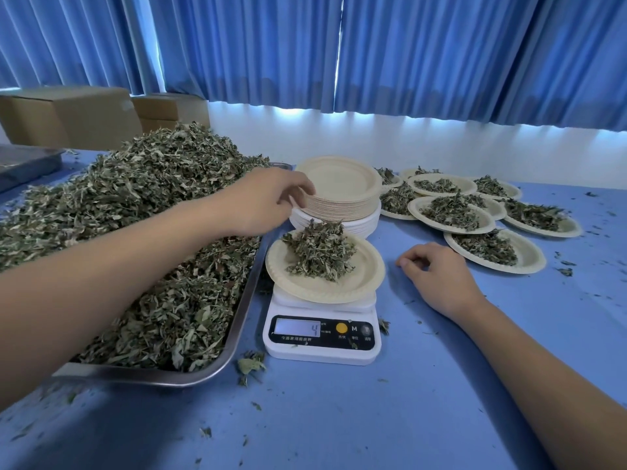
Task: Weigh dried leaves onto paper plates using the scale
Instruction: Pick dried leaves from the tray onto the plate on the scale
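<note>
**Weighing station, head view: one plate on the scale**

- Table [339, 418]: blue top, leaf crumbs scattered over it.
- Steel tray [245, 300]: at the left, heaped high with a pile of dried leaves [135, 205].
- Scale [322, 337]: white, digital, just right of the tray's near corner. Its display shows a 4.
- Plate on the scale [359, 276]: a paper plate resting on the platform, carrying a small mound of leaves [319, 254] set toward its far left side.
- Stack of empty plates [339, 181]: directly behind the scale, beside the tray's far corner.
- Filled plates [454, 212]: a cluster to the right of the stack, each with a leaf portion, several overlapping.
- Left hand [268, 198]: reaches across the tray, above the weighed plate, with its fingertips at the stack's left edge. The fingers are loosely bent and slightly apart, with nothing visible between them.
- Right hand [437, 276]: rests on the table between the scale and the nearest filled plate, fingers loosely curled under, holding nothing.
- Background: cardboard boxes [68, 113] at the far left and blue curtains [407, 45] across the wall.
</note>
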`<state>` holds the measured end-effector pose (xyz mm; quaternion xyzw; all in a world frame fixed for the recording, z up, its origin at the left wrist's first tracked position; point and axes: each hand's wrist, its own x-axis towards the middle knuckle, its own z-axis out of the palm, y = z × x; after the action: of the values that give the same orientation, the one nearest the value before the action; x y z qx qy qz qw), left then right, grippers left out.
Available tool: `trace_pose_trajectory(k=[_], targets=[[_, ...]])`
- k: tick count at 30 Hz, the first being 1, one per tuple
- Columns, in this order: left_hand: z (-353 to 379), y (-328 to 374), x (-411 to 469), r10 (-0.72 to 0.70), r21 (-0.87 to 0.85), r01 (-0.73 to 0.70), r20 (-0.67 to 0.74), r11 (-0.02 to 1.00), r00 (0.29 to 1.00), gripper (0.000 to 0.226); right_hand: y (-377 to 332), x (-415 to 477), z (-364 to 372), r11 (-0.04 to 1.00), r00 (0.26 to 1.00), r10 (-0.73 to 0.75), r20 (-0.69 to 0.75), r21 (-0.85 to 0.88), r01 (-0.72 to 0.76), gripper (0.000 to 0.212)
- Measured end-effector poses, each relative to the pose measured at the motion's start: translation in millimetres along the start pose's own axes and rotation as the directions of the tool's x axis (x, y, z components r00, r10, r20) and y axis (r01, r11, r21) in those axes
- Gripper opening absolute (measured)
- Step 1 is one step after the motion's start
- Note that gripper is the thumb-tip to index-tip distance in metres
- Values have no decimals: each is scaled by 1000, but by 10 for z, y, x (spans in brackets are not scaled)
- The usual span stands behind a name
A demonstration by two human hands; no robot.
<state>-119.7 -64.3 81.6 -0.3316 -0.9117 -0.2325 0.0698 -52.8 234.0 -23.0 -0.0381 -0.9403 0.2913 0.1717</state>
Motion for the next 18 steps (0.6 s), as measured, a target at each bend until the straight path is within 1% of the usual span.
trace_pose_trajectory(k=[1, 2, 3, 4, 5, 6, 7, 8, 9, 11, 15, 16, 18], targets=[[-36, -49, -9, -37, 48, 37, 1, 998, 999, 48, -4, 1, -3, 1000, 1000, -1, 1, 2, 1, 14], [-70, -93, -22, -72, 123, 68, 31, 990, 997, 42, -5, 0, -5, 1000, 1000, -2, 2, 3, 2, 14], [-103, -156, -34, -118, 208, 96, 96, 973, 988, 35, -6, 1, -5, 1000, 1000, -2, 4, 1, 2, 14], [-132, -226, -51, -179, 283, 121, 190, 952, 965, 29, -6, 1, -3, 1000, 1000, -2, 6, -1, 2, 14], [-154, -282, -77, -256, 333, 150, 303, 931, 918, 25, -4, 2, -2, 1000, 1000, -1, 6, -3, 1, 14], [-160, -324, -109, -332, 365, 178, 419, 914, 845, 25, -3, 4, -2, 1000, 1000, 0, 5, -1, 0, 14], [-152, -360, -138, -384, 391, 191, 510, 901, 770, 27, -2, 6, -2, 1000, 1000, 2, 4, 3, -2, 14], [-133, -393, -162, -400, 413, 174, 558, 894, 727, 28, -2, 6, 0, 1000, 1000, 3, 5, 6, -3, 14], [-113, -406, -185, -394, 436, 141, 568, 889, 722, 27, -1, 7, 2, 1000, 1000, 3, 5, 7, -3, 14], [-68, -408, -207, -377, 457, 114, 539, 882, 754, 24, 4, 9, 9, 1000, 1000, 4, -1, 5, -4, 13], [-28, -393, -234, -377, 418, 155, 524, 895, 764, 19, 7, 8, 15, 1000, 1000, 8, -4, 17, -8, 13], [-35, -393, -235, -368, 406, 161, 506, 899, 780, 17, 7, 8, 12, 1000, 1000, 8, -3, 16, -8, 13], [-70, -387, -231, -338, 392, 163, 433, 905, 836, 13, 7, 10, 9, 1000, 1000, 9, 1, 12, -9, 13]])
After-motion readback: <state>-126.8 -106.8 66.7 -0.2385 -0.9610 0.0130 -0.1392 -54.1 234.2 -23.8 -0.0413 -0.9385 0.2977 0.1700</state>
